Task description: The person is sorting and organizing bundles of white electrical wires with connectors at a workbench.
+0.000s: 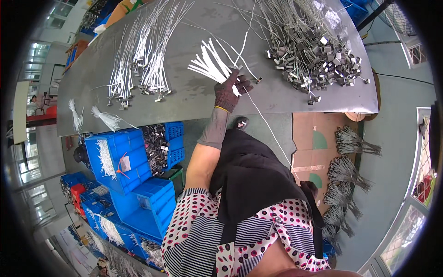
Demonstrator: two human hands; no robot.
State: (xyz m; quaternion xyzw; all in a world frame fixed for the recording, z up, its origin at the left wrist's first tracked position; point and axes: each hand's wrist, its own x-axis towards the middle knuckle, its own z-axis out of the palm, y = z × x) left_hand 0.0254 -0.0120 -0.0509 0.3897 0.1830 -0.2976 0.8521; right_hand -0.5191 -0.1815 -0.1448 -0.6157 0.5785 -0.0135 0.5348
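Observation:
My left hand (230, 90), in a dark knitted glove, is closed around a bundle of thin white sleeves (207, 64) above the table. The sleeves fan out to the left. Beside its fingers lies a wire with a small dark metal end piece (259, 80), part of it covered by a white sleeve. From the left hand a thin white wire (270, 125) stretches down to my right hand (310, 188). That dark-gloved hand is low at my right side, partly hidden by my clothing, and appears closed on the wire's end.
The grey metal table (194, 99) carries a large heap of wires with metal ends (323, 60) at right and sleeved wire bundles (154, 78) at left. Blue crates (120, 159) stand below left. Tied wire bundles (344, 171) lie by cardboard (304, 134) on the right.

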